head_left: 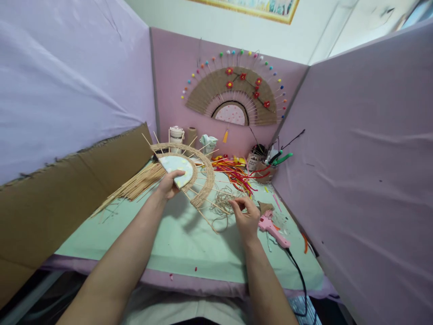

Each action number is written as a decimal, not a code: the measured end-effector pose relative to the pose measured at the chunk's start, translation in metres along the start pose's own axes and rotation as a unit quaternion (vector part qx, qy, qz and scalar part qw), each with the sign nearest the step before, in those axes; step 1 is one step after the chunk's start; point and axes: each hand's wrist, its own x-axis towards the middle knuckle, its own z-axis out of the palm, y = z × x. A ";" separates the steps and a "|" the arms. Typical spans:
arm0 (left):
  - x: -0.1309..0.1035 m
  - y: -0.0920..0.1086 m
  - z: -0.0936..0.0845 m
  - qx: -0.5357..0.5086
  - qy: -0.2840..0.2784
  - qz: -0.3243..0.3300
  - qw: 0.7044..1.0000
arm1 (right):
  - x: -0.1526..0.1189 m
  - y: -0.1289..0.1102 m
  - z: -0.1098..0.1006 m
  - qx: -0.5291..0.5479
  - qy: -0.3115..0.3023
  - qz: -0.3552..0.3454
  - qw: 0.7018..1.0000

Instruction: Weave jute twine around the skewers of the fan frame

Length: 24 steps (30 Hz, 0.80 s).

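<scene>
With the fan frame (210, 178) as the centre of a clock face, 12 pointing away from the person, the left hand (170, 184) has its grip closed on the frame's pale half-round panel (181, 165), thumb lying on top. The frame is held tilted above the green tabletop (176, 253), its sticks fanning outward through the woven twine band. At 4 o'clock, the right hand (246, 216) has thumb and forefinger brought together beside the outer stick ends; whether a strand is pinched there is too fine to tell. Loose twine (223, 198) lies in a tangle between that hand and the frame. Further out at 4 is a pink glue gun (275, 232) with a black cord. Bare sticks (135, 183) lie at 9, by upright cardboard (84, 176). Red and yellow strips (233, 170) spread at 3, short of the tool holder (266, 172). A white jar (176, 134) and brown spool (191, 135) stand near 12, and a decorated fan (203, 90) hangs at 1 on the pink backing.
</scene>
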 end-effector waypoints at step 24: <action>-0.006 0.010 -0.010 0.009 -0.080 -0.069 0.994 | 0.002 0.001 -0.009 0.147 -0.197 0.096 0.964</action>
